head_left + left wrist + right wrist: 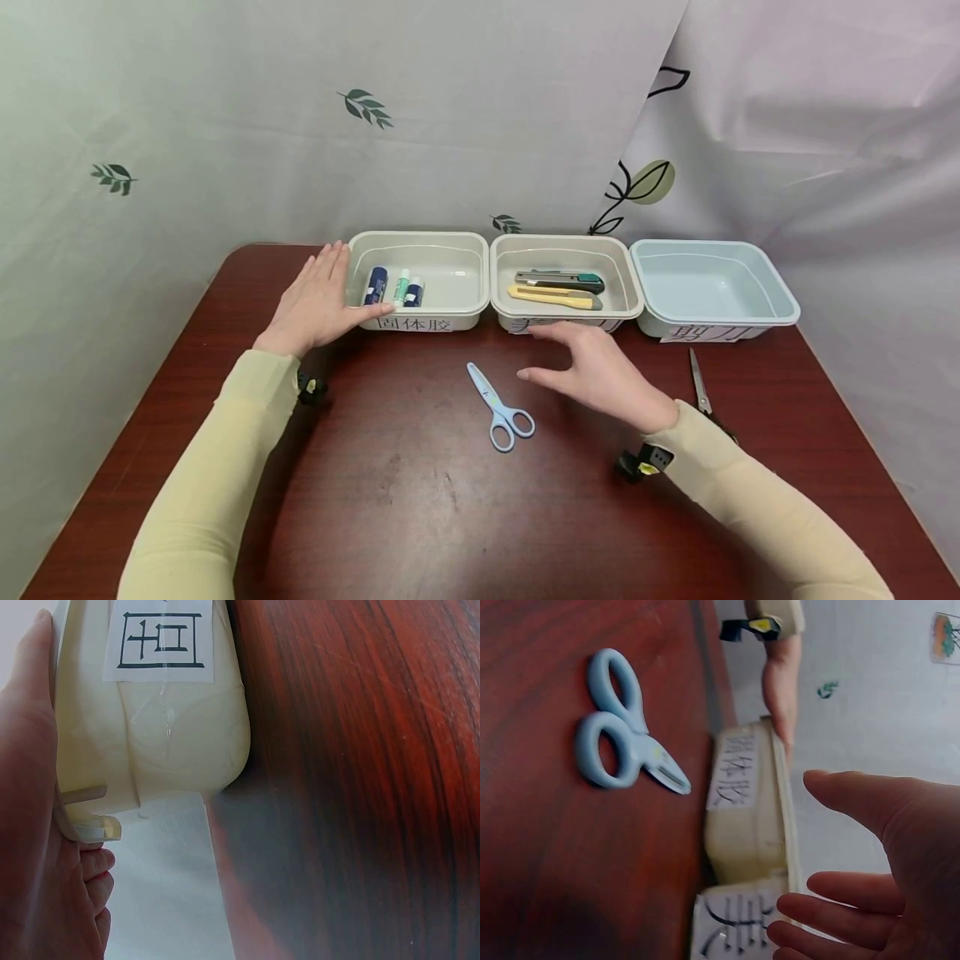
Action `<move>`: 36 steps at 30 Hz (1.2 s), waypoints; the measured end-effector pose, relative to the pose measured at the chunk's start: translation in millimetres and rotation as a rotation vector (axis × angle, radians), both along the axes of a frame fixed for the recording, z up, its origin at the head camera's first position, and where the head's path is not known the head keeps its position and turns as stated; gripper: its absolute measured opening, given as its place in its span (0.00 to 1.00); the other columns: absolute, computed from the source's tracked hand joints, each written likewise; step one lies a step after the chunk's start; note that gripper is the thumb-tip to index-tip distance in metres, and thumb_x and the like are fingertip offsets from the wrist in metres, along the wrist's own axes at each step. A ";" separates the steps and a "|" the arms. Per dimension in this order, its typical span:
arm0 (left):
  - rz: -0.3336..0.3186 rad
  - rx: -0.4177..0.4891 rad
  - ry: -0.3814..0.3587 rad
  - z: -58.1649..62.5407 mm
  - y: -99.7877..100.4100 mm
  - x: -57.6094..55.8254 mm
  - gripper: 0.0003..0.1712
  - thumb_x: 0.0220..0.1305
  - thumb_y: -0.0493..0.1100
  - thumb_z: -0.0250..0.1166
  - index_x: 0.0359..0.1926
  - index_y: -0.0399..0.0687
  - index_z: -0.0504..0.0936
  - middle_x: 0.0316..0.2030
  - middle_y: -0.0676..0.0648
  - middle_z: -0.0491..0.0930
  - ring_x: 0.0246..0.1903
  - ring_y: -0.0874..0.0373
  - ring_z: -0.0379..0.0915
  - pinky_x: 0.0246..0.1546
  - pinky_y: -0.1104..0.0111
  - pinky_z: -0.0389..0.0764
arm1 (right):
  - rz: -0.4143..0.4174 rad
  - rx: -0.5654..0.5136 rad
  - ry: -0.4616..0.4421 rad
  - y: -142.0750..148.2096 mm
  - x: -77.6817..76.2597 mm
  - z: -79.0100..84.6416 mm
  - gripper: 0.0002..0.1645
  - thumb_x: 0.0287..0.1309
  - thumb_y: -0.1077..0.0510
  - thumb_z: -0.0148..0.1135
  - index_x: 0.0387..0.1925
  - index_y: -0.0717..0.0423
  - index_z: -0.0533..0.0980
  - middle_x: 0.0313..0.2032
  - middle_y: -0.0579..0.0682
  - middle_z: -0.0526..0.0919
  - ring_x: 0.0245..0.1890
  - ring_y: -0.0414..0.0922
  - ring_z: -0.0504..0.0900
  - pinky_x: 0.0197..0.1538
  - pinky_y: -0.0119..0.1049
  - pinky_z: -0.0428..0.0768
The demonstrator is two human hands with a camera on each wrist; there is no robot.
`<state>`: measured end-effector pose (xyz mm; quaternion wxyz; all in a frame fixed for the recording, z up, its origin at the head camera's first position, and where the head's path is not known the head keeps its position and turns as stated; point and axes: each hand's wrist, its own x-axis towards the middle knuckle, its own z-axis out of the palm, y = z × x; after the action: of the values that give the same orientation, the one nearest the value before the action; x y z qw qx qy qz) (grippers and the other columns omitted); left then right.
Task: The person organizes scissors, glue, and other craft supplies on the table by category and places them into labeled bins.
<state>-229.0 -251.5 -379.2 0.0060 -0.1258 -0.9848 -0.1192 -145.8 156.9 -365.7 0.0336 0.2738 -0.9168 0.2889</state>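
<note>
My left hand (318, 298) lies against the left corner of the left bin (468, 321), its fingers extended along the side and the thumb along the front rim. In that bin are a dark blue glue stick (376, 286), a green-and-white one (402, 286) and a shorter blue-and-white one (414, 293). My right hand (600, 371) is held over the table before the middle bin (630, 304), thumb and fingers apart with nothing between them. Light blue scissors (491, 398) lie on the table to its left, blades pointing away from me.
The middle bin contains a yellow box cutter (555, 296) and a green-and-black box cutter (581, 282). To its right stands a pale blue bin (712, 292). Dark-handled scissors (699, 383) lie near my right forearm, partly covered by the sleeve. A patterned curtain (450, 125) hangs behind.
</note>
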 end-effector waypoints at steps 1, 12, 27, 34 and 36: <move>0.000 0.001 0.000 -0.1 0.0 -0.1 0.74 0.58 0.83 0.54 0.79 0.31 0.38 0.78 0.31 0.39 0.78 0.41 0.32 0.76 0.54 0.32 | 0.006 0.006 -0.007 -0.9 1.7 -1.7 0.39 0.54 0.39 0.77 0.61 0.57 0.81 0.55 0.49 0.84 0.57 0.46 0.80 0.61 0.46 0.76; -0.001 0.003 -0.004 -0.4 0.7 -2.0 0.74 0.58 0.83 0.54 0.79 0.31 0.38 0.79 0.32 0.38 0.78 0.41 0.31 0.76 0.54 0.31 | 0.082 0.031 -0.070 -9.6 15.3 -22.4 0.42 0.50 0.41 0.80 0.60 0.61 0.80 0.55 0.51 0.84 0.55 0.44 0.82 0.59 0.43 0.78; -0.001 0.006 0.004 0.3 0.5 -2.6 0.74 0.58 0.83 0.54 0.79 0.31 0.38 0.78 0.31 0.39 0.78 0.41 0.32 0.76 0.53 0.32 | 0.125 0.028 -0.078 -18.5 30.1 -38.7 0.42 0.46 0.39 0.82 0.57 0.60 0.81 0.50 0.49 0.85 0.52 0.42 0.82 0.56 0.42 0.79; -0.001 0.004 0.004 -0.2 0.2 -1.5 0.74 0.57 0.84 0.54 0.79 0.31 0.39 0.78 0.31 0.40 0.78 0.40 0.32 0.76 0.52 0.33 | 0.138 0.050 -0.071 -24.5 36.1 -42.6 0.38 0.48 0.42 0.80 0.57 0.59 0.81 0.48 0.47 0.85 0.50 0.42 0.81 0.55 0.42 0.79; 0.000 0.004 0.009 -0.5 -0.1 -1.3 0.74 0.57 0.84 0.54 0.79 0.30 0.39 0.78 0.30 0.40 0.78 0.40 0.33 0.76 0.52 0.34 | 0.142 0.056 -0.064 -26.5 37.1 -44.7 0.37 0.49 0.43 0.80 0.57 0.58 0.81 0.48 0.46 0.85 0.49 0.41 0.81 0.54 0.42 0.79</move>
<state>-230.3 -251.6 -379.7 0.0106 -0.1265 -0.9846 -0.1204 -108.7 130.4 -410.3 -0.0238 0.3294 -0.9034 0.2735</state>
